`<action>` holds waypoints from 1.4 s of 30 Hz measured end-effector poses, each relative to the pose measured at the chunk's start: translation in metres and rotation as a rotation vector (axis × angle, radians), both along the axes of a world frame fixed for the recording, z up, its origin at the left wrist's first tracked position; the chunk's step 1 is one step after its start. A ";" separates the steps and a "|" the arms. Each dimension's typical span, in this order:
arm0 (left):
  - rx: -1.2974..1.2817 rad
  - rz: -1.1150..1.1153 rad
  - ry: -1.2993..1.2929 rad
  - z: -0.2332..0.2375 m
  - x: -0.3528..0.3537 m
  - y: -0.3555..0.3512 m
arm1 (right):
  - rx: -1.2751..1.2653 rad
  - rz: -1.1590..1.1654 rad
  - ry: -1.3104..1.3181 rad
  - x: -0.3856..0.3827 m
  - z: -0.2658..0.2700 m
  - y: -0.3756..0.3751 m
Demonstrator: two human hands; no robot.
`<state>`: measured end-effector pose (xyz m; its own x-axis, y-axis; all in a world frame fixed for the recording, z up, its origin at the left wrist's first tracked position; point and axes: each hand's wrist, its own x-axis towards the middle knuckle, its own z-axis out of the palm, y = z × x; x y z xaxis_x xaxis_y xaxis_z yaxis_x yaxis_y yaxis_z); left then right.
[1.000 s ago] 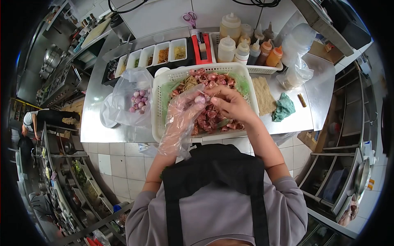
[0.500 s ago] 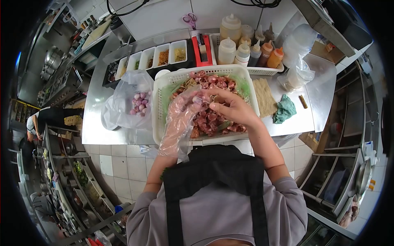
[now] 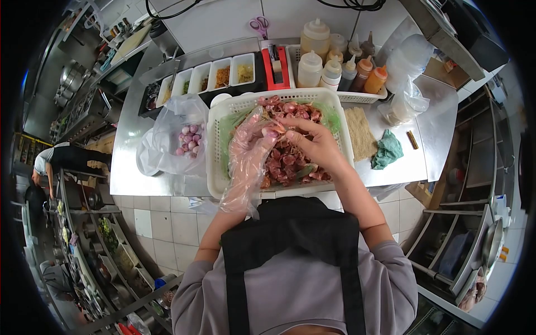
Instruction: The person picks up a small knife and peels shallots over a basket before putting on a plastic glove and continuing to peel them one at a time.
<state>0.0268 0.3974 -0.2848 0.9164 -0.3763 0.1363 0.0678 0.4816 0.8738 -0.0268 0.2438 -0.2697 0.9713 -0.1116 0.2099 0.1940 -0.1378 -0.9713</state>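
My left hand (image 3: 248, 139), in a loose clear plastic glove, is closed around a small purple-white shallot (image 3: 270, 133). Fingers of my bare right hand (image 3: 312, 139) pinch at the shallot's top, where a reddish bit of skin shows. Both hands are above a white plastic basket (image 3: 214, 162) lined with green netting. In it lies a heap of reddish-brown shallots and loose skins (image 3: 285, 164). To the left, an open clear plastic bag (image 3: 167, 131) holds several smooth pale purple shallots (image 3: 190, 138).
Behind the basket stand white tubs of chopped ingredients (image 3: 222, 75), a red holder (image 3: 275, 68), purple-handled scissors (image 3: 259, 25) and squeeze bottles (image 3: 310, 67). At right lie a brown cloth (image 3: 362, 134) and a green cloth (image 3: 387, 149). Another person (image 3: 61, 159) bends over far left.
My fingertips have shifted on the shallot, and more of its pale purple side shows between my hands. My right hand has drawn in slightly to the left. The far person has moved slightly.
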 end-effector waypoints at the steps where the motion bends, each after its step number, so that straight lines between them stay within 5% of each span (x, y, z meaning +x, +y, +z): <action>1: 0.026 0.009 -0.016 0.002 -0.001 -0.001 | 0.000 -0.001 0.000 0.001 0.000 -0.001; 6: 0.050 0.032 -0.015 -0.002 0.001 -0.002 | 0.046 -0.021 -0.016 0.000 0.002 -0.004; 11: -0.342 -0.255 0.290 -0.019 0.020 0.008 | 0.149 -0.065 0.113 0.001 0.006 -0.008; 15: -0.366 -0.221 0.329 -0.013 0.018 0.006 | -0.005 -0.114 0.076 0.002 0.003 -0.013; 17: -0.226 -0.019 0.310 -0.009 0.012 0.001 | 0.001 -0.008 0.073 -0.005 0.010 -0.008; 21: -0.286 -0.172 0.097 -0.011 0.009 0.001 | -0.077 0.065 0.011 -0.002 0.008 0.006; 28: -0.208 -0.147 0.320 -0.003 0.010 0.005 | -0.215 -0.031 -0.115 0.004 0.013 0.008; 38: -0.371 -0.329 0.484 -0.008 0.014 0.009 | 0.050 -0.152 0.027 0.007 0.010 -0.014; 40: -0.385 -0.321 0.482 -0.013 0.015 0.009 | -0.276 -0.218 0.002 0.007 0.005 -0.019; 42: -0.399 -0.313 0.480 -0.010 0.014 0.008 | -0.269 -0.214 0.093 0.003 0.005 -0.019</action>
<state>0.0411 0.4054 -0.2949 0.7664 -0.6381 -0.0737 0.5902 0.6543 0.4727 -0.0239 0.2251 -0.2647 0.9485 -0.2671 0.1706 0.0452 -0.4188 -0.9070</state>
